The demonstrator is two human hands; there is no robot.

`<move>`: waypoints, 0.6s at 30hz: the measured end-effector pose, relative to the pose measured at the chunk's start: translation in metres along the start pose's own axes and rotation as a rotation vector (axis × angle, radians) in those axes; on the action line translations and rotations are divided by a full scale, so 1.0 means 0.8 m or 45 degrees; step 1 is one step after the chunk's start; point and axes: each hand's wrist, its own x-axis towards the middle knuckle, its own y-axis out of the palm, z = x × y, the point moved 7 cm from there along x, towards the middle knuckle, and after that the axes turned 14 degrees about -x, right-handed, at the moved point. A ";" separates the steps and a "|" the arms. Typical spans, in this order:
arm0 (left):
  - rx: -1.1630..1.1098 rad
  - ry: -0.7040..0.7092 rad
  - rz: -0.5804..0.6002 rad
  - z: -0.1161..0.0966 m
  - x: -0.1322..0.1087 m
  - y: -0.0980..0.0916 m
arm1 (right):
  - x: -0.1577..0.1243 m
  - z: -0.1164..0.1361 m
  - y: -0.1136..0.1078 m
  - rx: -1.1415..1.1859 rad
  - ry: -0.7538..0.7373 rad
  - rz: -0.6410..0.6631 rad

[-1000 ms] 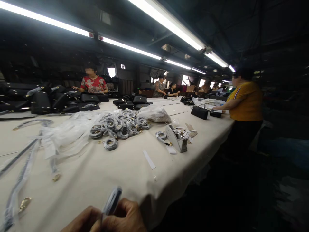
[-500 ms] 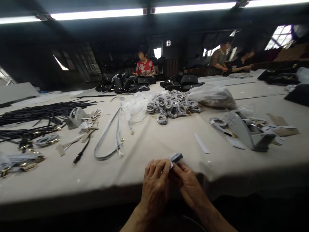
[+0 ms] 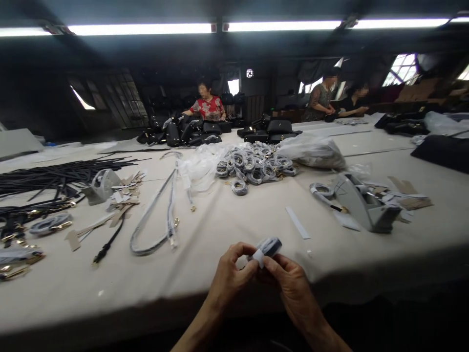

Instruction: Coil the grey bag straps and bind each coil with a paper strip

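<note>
Our left hand (image 3: pixel 230 275) and right hand (image 3: pixel 290 286) both pinch a small coiled blue-grey wrapped strap (image 3: pixel 269 246), held just above the near edge of the cream cloth-covered surface (image 3: pixel 220 230). Beyond it lies a white paper strip (image 3: pixel 297 222) — to the right a grey tape dispenser (image 3: pixel 361 204) — and farther off a heap of coiled wrapped straps (image 3: pixel 256 166).

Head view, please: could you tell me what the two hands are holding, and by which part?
Both pinch a small coiled strap: the left hand at its white band, the right hand at its lower edge.
</note>
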 end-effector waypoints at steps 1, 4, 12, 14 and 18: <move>-0.002 -0.010 0.000 -0.001 0.002 0.005 | -0.001 0.002 -0.004 -0.073 -0.020 -0.041; -0.028 -0.005 -0.030 0.000 0.010 0.018 | -0.001 0.009 -0.011 -0.286 -0.071 -0.103; -0.284 -0.099 -0.103 0.018 0.032 0.015 | 0.013 0.148 -0.251 -0.882 -0.324 -0.890; -0.408 -0.168 -0.109 0.021 0.035 0.015 | 0.020 0.192 -0.340 -0.929 -0.299 -1.124; -0.527 -0.240 -0.131 0.022 0.038 0.026 | 0.061 0.222 -0.439 -0.998 -0.167 -1.062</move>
